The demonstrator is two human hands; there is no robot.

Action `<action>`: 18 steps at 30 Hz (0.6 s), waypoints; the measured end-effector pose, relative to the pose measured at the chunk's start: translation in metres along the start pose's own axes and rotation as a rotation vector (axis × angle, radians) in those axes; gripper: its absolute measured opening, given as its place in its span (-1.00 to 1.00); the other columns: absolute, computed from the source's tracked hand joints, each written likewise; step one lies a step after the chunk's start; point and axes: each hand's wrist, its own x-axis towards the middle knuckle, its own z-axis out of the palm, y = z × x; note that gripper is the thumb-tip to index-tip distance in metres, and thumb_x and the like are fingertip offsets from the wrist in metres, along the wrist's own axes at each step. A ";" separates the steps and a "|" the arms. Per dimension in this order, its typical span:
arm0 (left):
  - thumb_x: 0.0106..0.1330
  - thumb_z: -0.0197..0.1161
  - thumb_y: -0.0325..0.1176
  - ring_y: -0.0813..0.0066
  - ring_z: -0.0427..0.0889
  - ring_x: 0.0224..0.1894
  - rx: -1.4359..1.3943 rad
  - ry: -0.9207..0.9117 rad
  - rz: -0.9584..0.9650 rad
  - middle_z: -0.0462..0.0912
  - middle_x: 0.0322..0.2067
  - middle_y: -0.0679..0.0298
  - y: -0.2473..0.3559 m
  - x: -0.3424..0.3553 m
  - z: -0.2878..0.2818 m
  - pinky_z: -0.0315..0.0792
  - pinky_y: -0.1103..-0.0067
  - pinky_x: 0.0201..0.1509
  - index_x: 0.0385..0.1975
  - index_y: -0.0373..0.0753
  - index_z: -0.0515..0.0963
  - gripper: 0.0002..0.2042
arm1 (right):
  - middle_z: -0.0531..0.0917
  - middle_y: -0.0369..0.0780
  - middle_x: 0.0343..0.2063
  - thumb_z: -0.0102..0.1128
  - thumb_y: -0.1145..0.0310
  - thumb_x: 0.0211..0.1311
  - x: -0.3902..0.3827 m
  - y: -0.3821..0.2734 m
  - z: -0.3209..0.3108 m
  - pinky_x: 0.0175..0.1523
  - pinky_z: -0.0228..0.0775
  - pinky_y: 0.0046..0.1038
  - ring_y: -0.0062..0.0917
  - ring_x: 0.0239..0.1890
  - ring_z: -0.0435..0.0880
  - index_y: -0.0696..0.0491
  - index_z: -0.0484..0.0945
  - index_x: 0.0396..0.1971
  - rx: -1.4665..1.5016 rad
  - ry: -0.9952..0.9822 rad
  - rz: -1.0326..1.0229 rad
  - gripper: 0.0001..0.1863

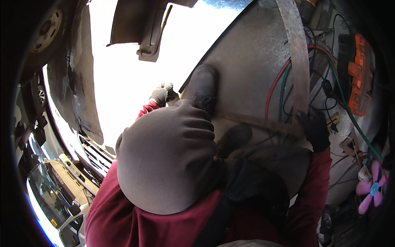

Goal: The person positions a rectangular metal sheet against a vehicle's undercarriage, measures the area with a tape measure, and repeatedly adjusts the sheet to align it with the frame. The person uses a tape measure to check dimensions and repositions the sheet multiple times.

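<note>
My right hand [314,128], in a black glove, grips the near corner of a brownish metal frame [297,61]. One long flat bar of the frame runs away from me, and a second bar [251,120] crosses leftward past my boots. My left hand [162,94], in a grey glove, is beyond my raised knee at the edge of sunlit ground. Its fingers are curled, and what they hold is too hard to make out. My dark boot [202,86] stands between the hands, with the other boot [234,139] nearer the crossbar.
Red and green hoses [281,90] and dark cables lie right of the frame. Farther right are an orange plastic piece [360,76] and a pink fan [372,187]. A brown metal piece [138,24] lies in the sunlight. Parked vehicles, including a van [51,193], stand left.
</note>
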 end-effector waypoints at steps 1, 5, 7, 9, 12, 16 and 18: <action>0.59 0.34 -0.15 0.43 0.68 -0.38 0.019 0.056 -0.031 0.72 -0.34 0.23 -0.010 -0.011 0.005 0.65 0.43 -0.28 -0.15 -0.26 0.59 -0.73 | 0.82 -0.12 -0.31 0.36 0.19 0.44 0.000 0.000 0.001 -0.11 0.55 -0.35 -0.51 -0.28 0.75 0.20 0.77 -0.07 -0.098 0.010 -0.004 -0.65; 0.58 0.35 -0.13 0.55 0.67 -0.35 -0.032 0.082 0.067 0.77 -0.29 0.30 -0.049 -0.050 0.008 0.57 0.54 -0.24 -0.26 -0.29 0.69 -0.69 | 0.81 -0.08 -0.32 0.35 0.19 0.44 0.003 -0.004 0.001 -0.11 0.55 -0.32 -0.45 -0.30 0.76 0.21 0.76 -0.06 0.074 0.001 -0.015 -0.65; 0.55 0.38 -0.13 0.50 0.68 -0.27 0.004 0.102 0.080 0.77 -0.24 0.25 -0.063 -0.070 0.010 0.57 0.50 -0.17 -0.21 -0.28 0.69 -0.71 | 0.81 -0.07 -0.33 0.34 0.20 0.45 0.003 -0.008 0.000 -0.11 0.56 -0.32 -0.42 -0.31 0.77 0.21 0.76 -0.06 0.161 -0.037 0.033 -0.65; 0.51 0.40 -0.13 0.45 0.68 -0.20 0.058 0.117 0.087 0.76 -0.18 0.21 -0.068 -0.084 0.013 0.57 0.46 -0.11 -0.16 -0.27 0.69 -0.72 | 0.82 -0.07 -0.32 0.33 0.21 0.46 0.000 -0.010 -0.002 -0.10 0.56 -0.32 -0.42 -0.31 0.78 0.21 0.76 -0.05 0.132 -0.038 0.128 -0.65; 0.46 0.44 -0.13 0.37 0.69 -0.08 0.245 0.146 0.161 0.76 -0.09 0.15 -0.055 -0.091 0.018 0.57 0.41 -0.01 -0.08 -0.26 0.69 -0.70 | 0.81 -0.08 -0.35 0.31 0.21 0.47 -0.010 -0.008 -0.005 -0.07 0.58 -0.33 -0.42 -0.30 0.79 0.21 0.76 -0.04 -0.056 0.094 -0.016 -0.65; 0.39 0.50 -0.13 0.27 0.70 0.07 0.687 0.167 0.513 0.75 0.02 0.07 0.001 -0.074 0.031 0.58 0.33 0.11 0.02 -0.24 0.69 -0.64 | 0.82 -0.06 -0.26 0.30 0.21 0.47 -0.021 0.004 -0.025 -0.01 0.60 -0.31 -0.39 -0.23 0.80 0.22 0.74 0.01 -0.303 0.156 -0.052 -0.63; 0.35 0.52 -0.13 0.22 0.71 0.15 0.956 0.150 0.736 0.75 0.08 0.03 0.040 -0.059 0.046 0.58 0.29 0.18 0.07 -0.23 0.69 -0.60 | 0.81 -0.06 -0.20 0.31 0.21 0.47 -0.017 0.009 -0.041 0.01 0.60 -0.30 -0.38 -0.18 0.80 0.23 0.72 0.03 -0.648 0.311 -0.355 -0.62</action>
